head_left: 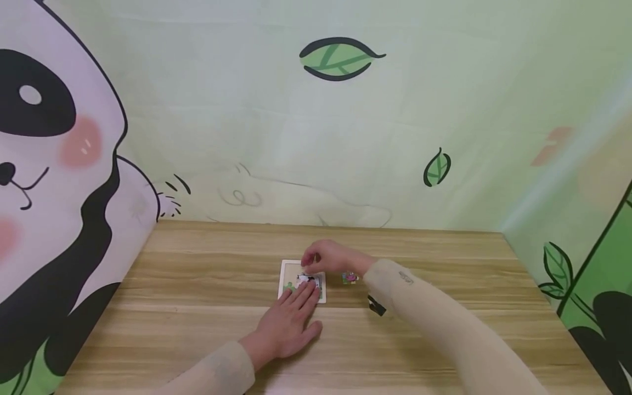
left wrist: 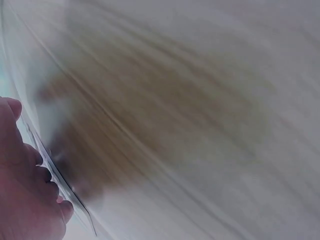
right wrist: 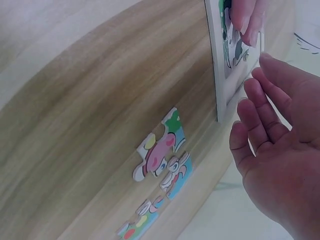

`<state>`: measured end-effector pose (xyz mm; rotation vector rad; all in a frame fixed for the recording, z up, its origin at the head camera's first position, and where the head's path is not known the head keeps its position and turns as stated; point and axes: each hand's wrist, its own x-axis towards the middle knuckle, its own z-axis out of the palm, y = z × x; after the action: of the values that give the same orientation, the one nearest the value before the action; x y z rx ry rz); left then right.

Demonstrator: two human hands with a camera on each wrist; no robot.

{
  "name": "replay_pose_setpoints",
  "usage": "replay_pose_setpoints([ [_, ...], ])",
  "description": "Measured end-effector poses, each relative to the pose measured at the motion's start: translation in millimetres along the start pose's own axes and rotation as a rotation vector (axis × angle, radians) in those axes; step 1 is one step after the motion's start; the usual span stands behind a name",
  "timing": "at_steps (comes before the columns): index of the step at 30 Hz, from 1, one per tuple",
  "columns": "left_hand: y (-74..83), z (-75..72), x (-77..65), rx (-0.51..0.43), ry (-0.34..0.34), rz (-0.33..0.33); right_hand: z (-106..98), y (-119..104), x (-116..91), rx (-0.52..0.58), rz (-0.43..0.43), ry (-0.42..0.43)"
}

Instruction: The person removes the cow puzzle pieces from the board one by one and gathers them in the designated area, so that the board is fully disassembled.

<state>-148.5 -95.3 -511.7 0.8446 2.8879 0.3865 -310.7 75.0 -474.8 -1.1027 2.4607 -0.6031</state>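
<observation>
A jigsaw puzzle in a white-rimmed tray [head_left: 323,296] lies on the wooden table, partly filled with picture pieces. My left hand [head_left: 291,323] rests palm down, its straight fingers across the tray's near part. They hide much of the picture. Over the tray's far right side is my right hand [head_left: 331,257], thumb and index finger bent toward each other at the puzzle. In the right wrist view this hand [right wrist: 280,130] has loosely curved fingers, and nothing shows between them. Several loose puzzle pieces [right wrist: 160,152] with pink, green and blue print lie right of the tray.
The wood-grain table [head_left: 197,274] meets a printed cloth backdrop [head_left: 247,109] with a panda and leaves. A small black object [head_left: 376,305] shows beneath the right sleeve [head_left: 419,296].
</observation>
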Motion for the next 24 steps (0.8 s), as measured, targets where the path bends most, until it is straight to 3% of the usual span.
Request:
replay_pose_setpoints([
  [10,12.0,-1.4,5.4,0.02,0.022,0.045,3.2,-5.0,2.9,0.046,0.0,-0.048],
  [15,8.0,3.8,10.1,0.064,0.016,0.049,4.7,-4.8,4.1,0.044,-0.014,-0.055],
  [24,5.0,8.1,12.3,0.054,0.004,0.048,4.9,-7.0,4.1,0.064,0.018,-0.065],
])
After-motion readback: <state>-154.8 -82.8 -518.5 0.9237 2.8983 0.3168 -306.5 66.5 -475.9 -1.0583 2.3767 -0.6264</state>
